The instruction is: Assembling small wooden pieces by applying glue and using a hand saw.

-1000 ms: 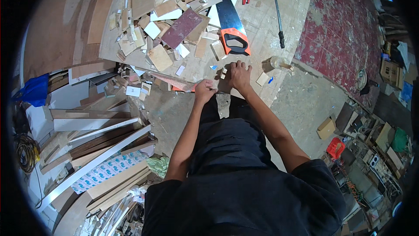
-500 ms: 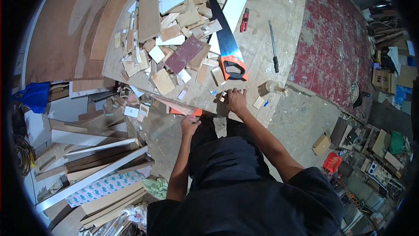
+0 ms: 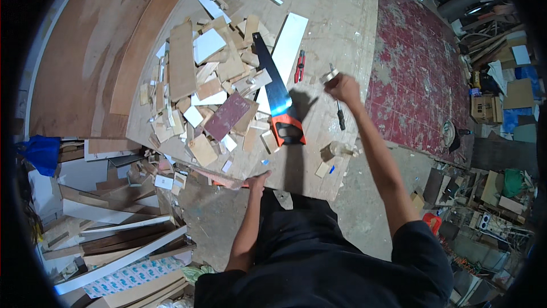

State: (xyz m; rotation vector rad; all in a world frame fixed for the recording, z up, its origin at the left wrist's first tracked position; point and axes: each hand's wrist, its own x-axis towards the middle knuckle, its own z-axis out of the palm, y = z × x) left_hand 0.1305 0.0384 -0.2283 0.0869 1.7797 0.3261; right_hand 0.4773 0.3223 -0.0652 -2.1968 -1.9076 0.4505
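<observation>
Here, right hand [image 3: 342, 87] holds black-handled hammer [image 3: 337, 103].

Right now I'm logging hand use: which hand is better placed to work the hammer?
Right. The right hand already grips the hammer out over the board, while the left hand rests at the table's near edge.

A brown cardboard box [image 3: 485, 107] stands among the clutter at three o'clock, a flat cardboard sheet [image 3: 519, 94] just beside it (tilted against a blue thing), while at seven o'clock a long white package [image 3: 122, 276] printed with blue-green marks lies among stacked boards on the floor.
</observation>
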